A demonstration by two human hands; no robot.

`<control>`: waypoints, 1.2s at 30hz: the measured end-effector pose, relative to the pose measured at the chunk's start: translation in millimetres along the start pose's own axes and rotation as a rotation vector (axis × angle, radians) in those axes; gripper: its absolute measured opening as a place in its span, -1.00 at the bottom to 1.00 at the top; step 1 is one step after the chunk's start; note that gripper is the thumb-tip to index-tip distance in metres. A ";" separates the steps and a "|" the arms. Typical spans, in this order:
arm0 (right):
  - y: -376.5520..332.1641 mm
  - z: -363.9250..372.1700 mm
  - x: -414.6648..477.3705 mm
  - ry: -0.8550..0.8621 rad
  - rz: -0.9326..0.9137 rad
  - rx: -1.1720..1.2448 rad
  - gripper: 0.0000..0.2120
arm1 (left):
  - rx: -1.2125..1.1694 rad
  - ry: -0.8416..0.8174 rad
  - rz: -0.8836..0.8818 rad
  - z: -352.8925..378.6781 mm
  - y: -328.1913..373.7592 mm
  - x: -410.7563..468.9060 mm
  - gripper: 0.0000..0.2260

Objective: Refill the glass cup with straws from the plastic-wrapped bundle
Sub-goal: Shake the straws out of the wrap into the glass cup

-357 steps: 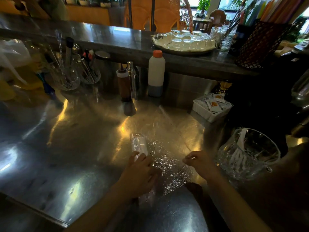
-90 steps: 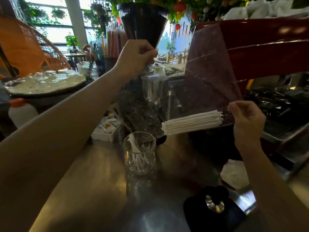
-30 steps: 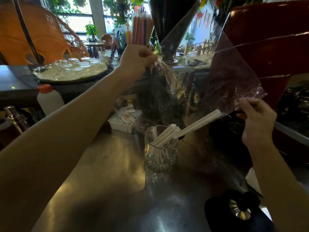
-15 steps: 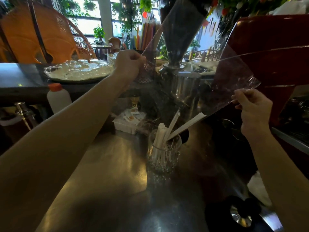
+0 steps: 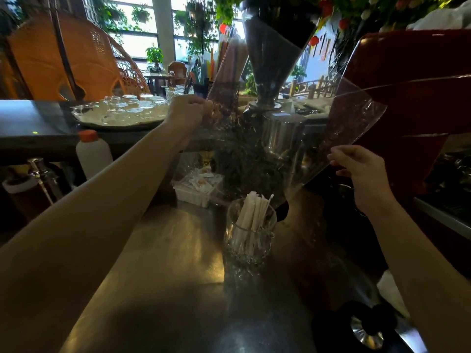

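Note:
A cut-glass cup [image 5: 248, 240] stands on the steel counter [image 5: 178, 289] in the middle of the view. Several white paper-wrapped straws [image 5: 253, 212] stand in it, leaning to the right. Above the cup hangs a clear plastic wrap [image 5: 293, 149], stretched between my two hands, with no straws visible in it. My left hand [image 5: 190, 110] pinches its upper left corner. My right hand [image 5: 356, 161] grips its right edge, lower down.
A coffee grinder with a dark hopper [image 5: 275, 47] stands right behind the wrap. A red espresso machine [image 5: 420, 85] is at the right. A white tray of sachets [image 5: 197, 186], a white bottle [image 5: 93, 154] and a tray of glasses [image 5: 122, 110] are at the left. A black round object [image 5: 362, 329] lies near right.
The last straws have slid out of the wrap and now stand in the cup. My left hand has come down a little; the wrap stays held over the cup.

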State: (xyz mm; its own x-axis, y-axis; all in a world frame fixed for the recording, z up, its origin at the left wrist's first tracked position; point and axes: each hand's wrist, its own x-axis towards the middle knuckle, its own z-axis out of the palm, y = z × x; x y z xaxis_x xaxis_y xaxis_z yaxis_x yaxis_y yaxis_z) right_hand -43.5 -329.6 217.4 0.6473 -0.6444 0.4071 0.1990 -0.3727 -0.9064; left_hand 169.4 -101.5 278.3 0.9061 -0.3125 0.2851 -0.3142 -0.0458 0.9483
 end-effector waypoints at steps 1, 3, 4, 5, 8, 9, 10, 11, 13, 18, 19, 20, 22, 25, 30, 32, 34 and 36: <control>1.8 1.3 -0.8 -0.011 0.013 -0.021 -0.87 | 0.005 -0.020 -0.007 -0.7 -0.3 -0.8 -0.86; 2.4 3.5 -0.4 0.003 0.017 -0.039 -0.84 | 0.003 -0.051 -0.015 -1.8 -0.7 -1.5 -0.89; 1.1 4.4 0.9 0.025 0.011 -0.030 -0.83 | -0.014 -0.046 -0.013 -1.8 0.0 -1.9 -0.89; -1.6 5.3 3.0 0.051 0.001 -0.013 -0.82 | -0.029 -0.012 0.000 -1.4 0.7 -1.6 -0.88; -14.6 10.1 13.0 0.123 -0.038 0.053 -0.82 | 0.032 0.195 0.158 -0.7 8.1 -2.0 -0.86; -19.4 12.3 16.9 0.147 -0.052 0.083 -0.82 | 0.050 0.226 0.214 -0.5 12.2 -3.1 -0.82; -24.1 14.4 20.6 0.175 -0.065 0.116 -0.83 | 0.058 0.220 0.244 -0.7 16.5 -4.5 -0.79; -28.5 16.2 24.1 0.207 -0.079 0.151 -0.83 | 0.060 0.190 0.247 -0.9 20.2 -4.7 -0.78; -35.3 19.5 29.6 0.277 -0.107 0.203 -0.82 | 0.060 0.125 0.218 -3.2 25.1 -4.7 -0.79; -43.4 29.0 31.3 0.351 -0.184 0.245 -0.82 | -0.024 0.072 0.186 -17.7 30.2 -7.9 -0.84; -44.8 30.4 31.3 0.356 -0.192 0.245 -0.82 | -0.024 0.062 0.185 -20.7 30.6 -8.9 -0.85; -46.4 31.7 31.4 0.359 -0.199 0.246 -0.83 | -0.031 0.053 0.187 -23.8 30.8 -10.1 -0.86; -50.0 33.6 31.8 0.366 -0.217 0.252 -0.84 | -0.060 0.039 0.202 -30.0 30.3 -12.3 -0.80; -54.4 37.6 31.5 0.378 -0.264 0.295 -0.81 | -0.024 0.027 0.241 -38.7 29.4 -16.8 -0.74; -51.8 49.1 27.9 0.243 -0.203 0.261 -0.77 | 0.109 -0.015 0.259 -50.9 20.5 -29.0 -0.84; -43.2 54.0 26.4 0.150 -0.096 0.238 -0.74 | 0.075 -0.043 0.228 -60.1 12.7 -35.9 -0.83; -31.6 58.4 21.5 0.021 0.014 0.271 -0.76 | -0.004 -0.128 0.164 -72.5 0.7 -45.7 -0.82; -18.1 63.8 11.5 -0.112 0.094 0.286 -0.83 | -0.022 -0.201 0.097 -84.7 -15.3 -56.9 -0.72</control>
State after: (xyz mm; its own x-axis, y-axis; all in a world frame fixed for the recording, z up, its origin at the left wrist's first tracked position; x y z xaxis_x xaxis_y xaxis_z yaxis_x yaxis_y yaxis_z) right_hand 7.2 -287.7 231.3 0.7467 -0.5836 0.3192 0.3230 -0.1014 -0.9410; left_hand 146.6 -2.6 259.5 0.7966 -0.4975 0.3434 -0.3885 0.0138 0.9213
